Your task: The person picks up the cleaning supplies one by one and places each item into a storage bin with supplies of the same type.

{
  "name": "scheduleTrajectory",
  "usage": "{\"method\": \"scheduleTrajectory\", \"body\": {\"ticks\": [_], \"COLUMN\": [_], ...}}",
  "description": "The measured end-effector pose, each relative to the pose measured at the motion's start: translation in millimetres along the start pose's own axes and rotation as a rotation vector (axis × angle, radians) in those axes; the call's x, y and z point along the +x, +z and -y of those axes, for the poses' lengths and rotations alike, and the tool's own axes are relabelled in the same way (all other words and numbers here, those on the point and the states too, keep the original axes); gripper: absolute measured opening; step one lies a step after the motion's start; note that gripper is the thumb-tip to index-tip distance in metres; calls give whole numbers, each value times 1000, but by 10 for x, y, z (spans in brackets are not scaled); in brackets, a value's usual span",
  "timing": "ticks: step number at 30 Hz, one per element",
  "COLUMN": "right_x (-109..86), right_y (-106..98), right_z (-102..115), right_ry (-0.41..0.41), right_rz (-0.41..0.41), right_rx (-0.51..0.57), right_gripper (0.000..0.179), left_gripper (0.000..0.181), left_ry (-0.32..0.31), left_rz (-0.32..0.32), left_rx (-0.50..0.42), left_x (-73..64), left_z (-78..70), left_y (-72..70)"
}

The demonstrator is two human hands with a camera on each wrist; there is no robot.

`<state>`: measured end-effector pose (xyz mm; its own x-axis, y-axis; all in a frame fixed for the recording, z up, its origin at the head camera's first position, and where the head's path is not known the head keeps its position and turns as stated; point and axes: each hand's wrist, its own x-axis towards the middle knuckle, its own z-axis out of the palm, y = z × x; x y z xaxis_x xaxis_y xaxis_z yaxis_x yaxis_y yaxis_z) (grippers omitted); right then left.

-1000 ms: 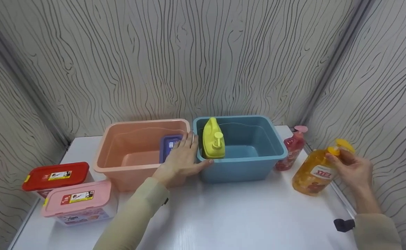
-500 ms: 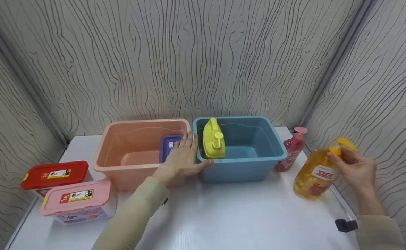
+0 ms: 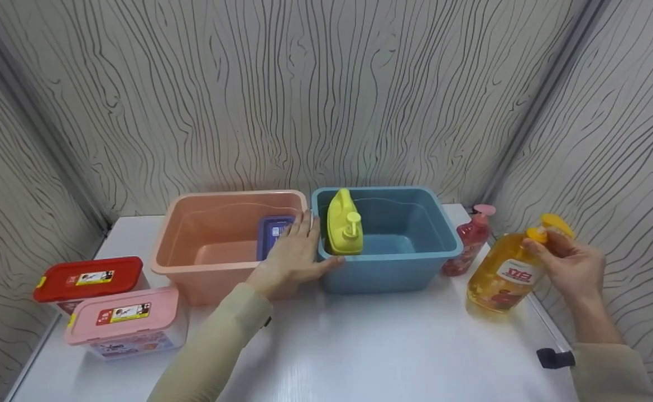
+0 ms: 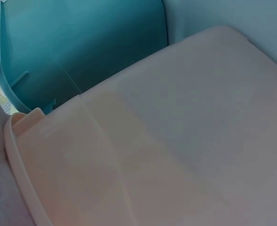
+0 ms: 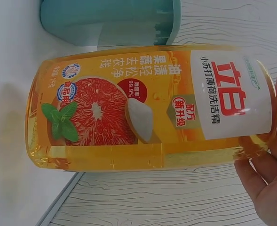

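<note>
My right hand (image 3: 575, 271) grips a dish soap bottle (image 3: 508, 271) by the yellow collar under its pump. Amber liquid fills the bottle, which leans with its base to the left. In the right wrist view, the bottle's grapefruit label (image 5: 103, 113) faces the camera, and a soft shadow lies apart from its base, so it appears lifted. Fingers straight, my left hand (image 3: 290, 251) rests on the adjoining rims of a pink bin (image 3: 209, 272) and a blue bin (image 3: 388, 273). Inside the blue bin stands a yellow pump jug (image 3: 343, 226); a purple-lidded box (image 3: 270, 234) sits in the pink one.
Beside the blue bin's right wall stands a red pump bottle (image 3: 471, 243). Two lidded boxes, one red (image 3: 92, 279) and one pink (image 3: 125, 318), lie at the left. Patterned walls (image 3: 337, 95) enclose the white table (image 3: 360, 346) at back and sides.
Over the last half second the soap bottle has risen slightly and its base has swung a little left, tilting it more. My left hand has stayed on the bin rims.
</note>
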<state>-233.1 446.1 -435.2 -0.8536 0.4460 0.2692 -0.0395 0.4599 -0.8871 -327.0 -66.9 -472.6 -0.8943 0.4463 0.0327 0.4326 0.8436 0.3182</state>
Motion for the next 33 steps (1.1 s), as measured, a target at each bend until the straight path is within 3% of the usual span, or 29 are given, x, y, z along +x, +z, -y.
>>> {"method": "scheduleTrajectory", "body": {"ticks": [6, 12, 33], "right_x": [-6, 17, 28], "right_y": [-7, -33, -58], "right_z": [161, 326, 892], "right_ry": [-15, -95, -209], "right_rz": [8, 23, 111], "right_rx": [14, 34, -36], "right_gripper": [52, 44, 40], "left_gripper": [126, 125, 127], "left_ry": [-19, -13, -23], "left_rz": [15, 4, 4], "left_rx": [-16, -22, -7], "left_x": [-11, -3, -13], "left_z": [-10, -9, -17], "left_y": [-4, 2, 8]}}
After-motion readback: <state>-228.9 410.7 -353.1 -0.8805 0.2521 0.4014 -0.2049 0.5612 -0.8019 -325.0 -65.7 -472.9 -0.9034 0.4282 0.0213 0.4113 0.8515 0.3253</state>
